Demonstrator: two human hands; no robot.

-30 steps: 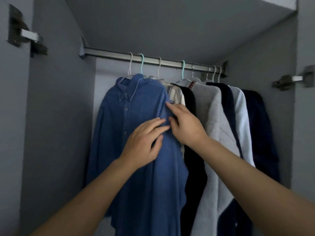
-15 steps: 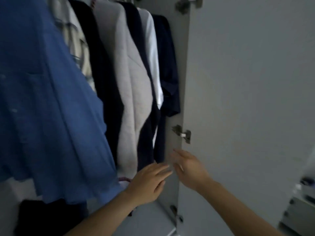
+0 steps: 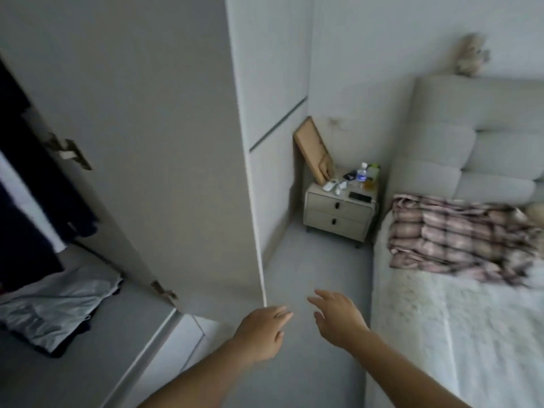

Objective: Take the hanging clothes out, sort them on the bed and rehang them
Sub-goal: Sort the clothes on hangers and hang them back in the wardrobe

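- View has swung away from the wardrobe interior since the earlier frames: the blue shirt and the rail are out of sight, and the bed point(image 3: 459, 334) and floor now fill the right half.
- Both hands have come off the clothes; a second ago they were on the blue shirt, now they touch no garment.
- Left hand point(image 3: 262, 334): held in the air over the floor just beside the lower edge of the open door point(image 3: 164, 142), fingers relaxed and loosely spread, holding nothing.
- Right hand point(image 3: 338, 319): just right of the left hand, between door and bed, fingers spread apart, holding nothing, touching nothing.
- Hanging clothes point(image 3: 32, 184): only dark and white garments show, left of the door inside the wardrobe, blurred.
- Grey folded cloth point(image 3: 50, 307) lies on the wardrobe bottom, left of the door and below the hanging clothes.
- Bed: right of the door, across the strip of floor; a plaid blanket point(image 3: 459, 237) lies crumpled near the headboard.
- Nightstand point(image 3: 338, 213) stands beyond the door, against the bed's head end, carrying a bottle point(image 3: 361, 172) and small items too blurred to identify.
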